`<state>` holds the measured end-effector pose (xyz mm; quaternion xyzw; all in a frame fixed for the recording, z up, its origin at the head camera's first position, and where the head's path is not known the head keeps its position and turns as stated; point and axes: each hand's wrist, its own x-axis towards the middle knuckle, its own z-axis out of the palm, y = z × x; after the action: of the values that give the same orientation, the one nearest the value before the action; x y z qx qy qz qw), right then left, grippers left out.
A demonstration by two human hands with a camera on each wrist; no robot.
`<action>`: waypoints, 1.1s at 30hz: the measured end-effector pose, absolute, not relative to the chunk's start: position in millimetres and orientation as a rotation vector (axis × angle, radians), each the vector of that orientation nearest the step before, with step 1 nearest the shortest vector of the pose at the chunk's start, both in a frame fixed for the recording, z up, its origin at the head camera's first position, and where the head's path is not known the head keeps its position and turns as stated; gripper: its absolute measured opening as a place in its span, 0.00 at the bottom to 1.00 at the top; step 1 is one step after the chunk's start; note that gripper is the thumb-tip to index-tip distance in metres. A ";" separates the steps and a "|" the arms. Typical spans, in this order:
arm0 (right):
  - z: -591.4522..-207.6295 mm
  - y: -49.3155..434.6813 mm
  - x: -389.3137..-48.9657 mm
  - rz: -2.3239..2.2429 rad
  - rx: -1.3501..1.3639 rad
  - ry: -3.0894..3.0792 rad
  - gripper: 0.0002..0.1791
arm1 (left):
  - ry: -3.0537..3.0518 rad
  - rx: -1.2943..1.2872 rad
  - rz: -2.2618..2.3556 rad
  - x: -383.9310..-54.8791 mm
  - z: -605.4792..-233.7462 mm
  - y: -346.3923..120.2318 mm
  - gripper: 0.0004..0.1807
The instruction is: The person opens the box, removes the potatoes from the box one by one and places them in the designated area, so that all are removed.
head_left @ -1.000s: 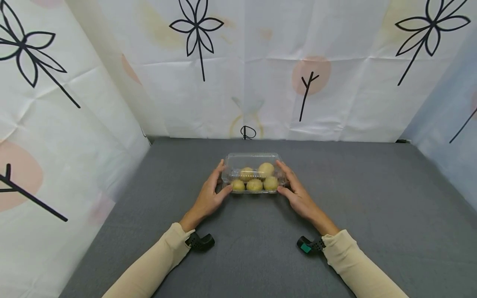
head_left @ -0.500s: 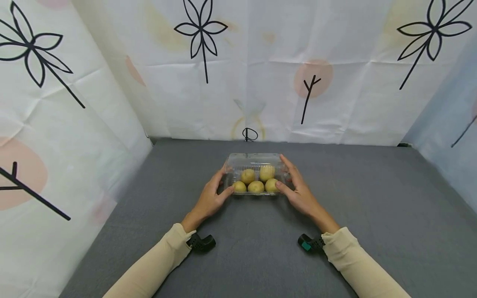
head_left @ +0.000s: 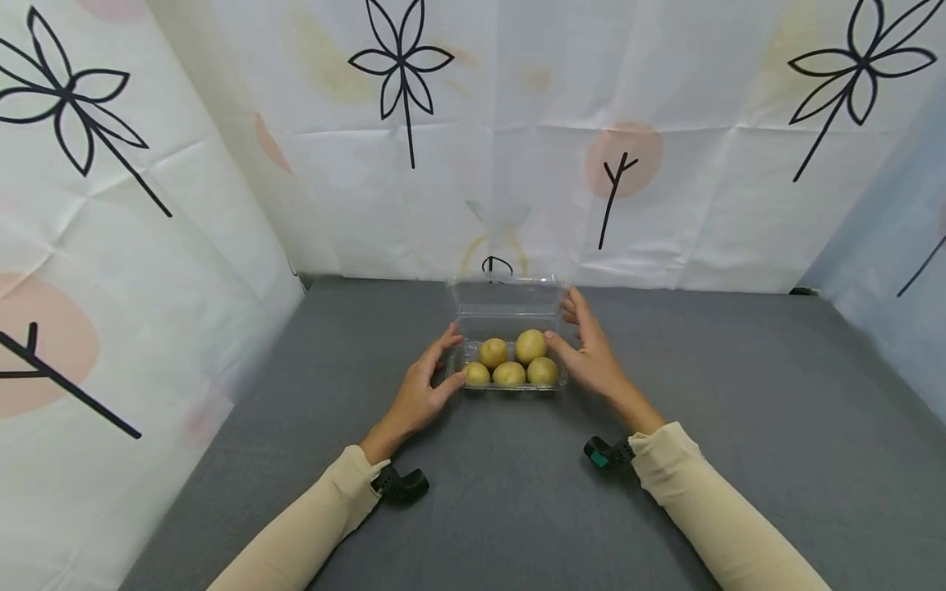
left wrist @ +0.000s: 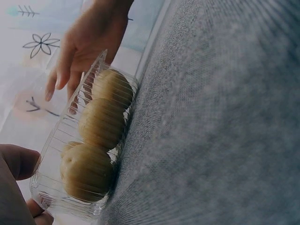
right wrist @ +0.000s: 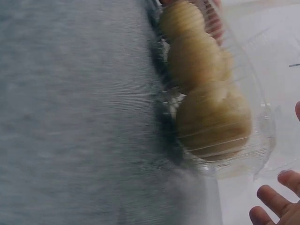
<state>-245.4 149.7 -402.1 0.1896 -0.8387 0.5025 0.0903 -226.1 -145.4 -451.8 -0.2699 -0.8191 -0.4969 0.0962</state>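
A clear plastic clamshell container [head_left: 510,387] lies on the table with its lid [head_left: 510,297] raised at the back. Inside sit several pale yellow potatoes [head_left: 509,374] in two rows; ribbed clear walls cover them in the left wrist view. My left hand [head_left: 419,398] grips the container's left end, thumb [left wrist: 21,161] on the rim and fingertips lower down. Beside the lid's right edge is my right hand [head_left: 594,353], its fingers spread and relaxed. Those fingers [right wrist: 274,199] hold nothing in the right wrist view; whether they touch the lid in the head view I cannot tell.
A grey cloth covers the table [head_left: 488,492]. White fabric [head_left: 547,164] with flower and twig drawings hangs behind it and along both sides. Each wrist carries a black camera mount [head_left: 400,484].
The container's lid has swung up and back from above the potatoes. My right hand has moved up and away from the container's right end, while my left hand stays at the left end.
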 end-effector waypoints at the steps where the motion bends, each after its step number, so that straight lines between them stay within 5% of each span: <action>1: -400.5 149.4 -247.5 1.497 0.563 -2.495 0.45 | -2.431 -0.798 -1.469 -226.0 -451.7 -145.5 0.31; 16: -398.9 152.0 -270.3 1.471 0.530 -2.568 0.50 | -2.441 -0.784 -1.460 -226.0 -452.6 -144.6 0.31; 33: -409.2 154.0 -286.8 1.403 0.551 -2.651 0.43 | -2.427 -0.765 -1.516 -225.8 -452.0 -145.4 0.31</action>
<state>-286.8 154.0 -409.2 0.1805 -0.8685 0.4595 0.0459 -225.8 -145.4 -452.0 -0.2573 -0.8160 -0.5098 0.0896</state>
